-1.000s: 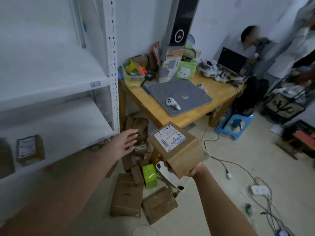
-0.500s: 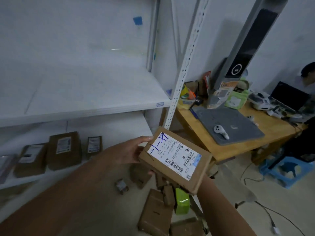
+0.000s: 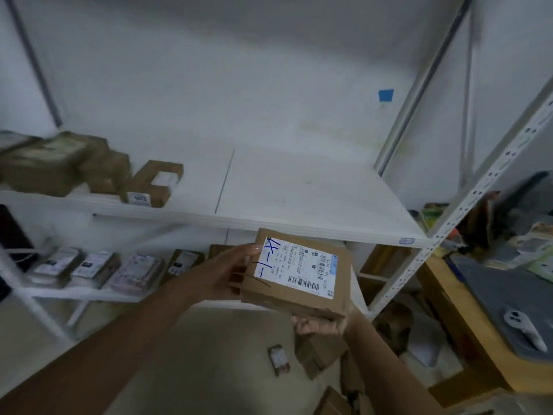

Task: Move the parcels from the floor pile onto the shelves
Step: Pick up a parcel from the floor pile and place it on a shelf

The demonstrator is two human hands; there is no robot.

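A brown cardboard parcel [image 3: 302, 292] with a white shipping label and blue handwriting hangs just below the front edge of the white middle shelf [image 3: 299, 202]. My left hand [image 3: 230, 274] grips its left side, thumb along the top edge. My right hand [image 3: 320, 324] holds it from underneath, fingers curled at the near edge. More brown parcels [image 3: 149, 184] sit at the left of that shelf. The lower shelf [image 3: 77, 292] carries a row of labelled packets [image 3: 95, 265]. Several parcels of the floor pile [image 3: 317, 351] lie below my hands.
A perforated white shelf upright [image 3: 466, 211] stands to the right. Past it is a wooden desk [image 3: 466, 327] with a grey mat [image 3: 505, 295] and a white controller [image 3: 523, 327]. A small packet [image 3: 278, 359] lies on the floor.
My view swung left from the desk to the shelves. My left hand reached the parcel and now grips its side. Both hands carried the parcel up toward the middle shelf's edge.
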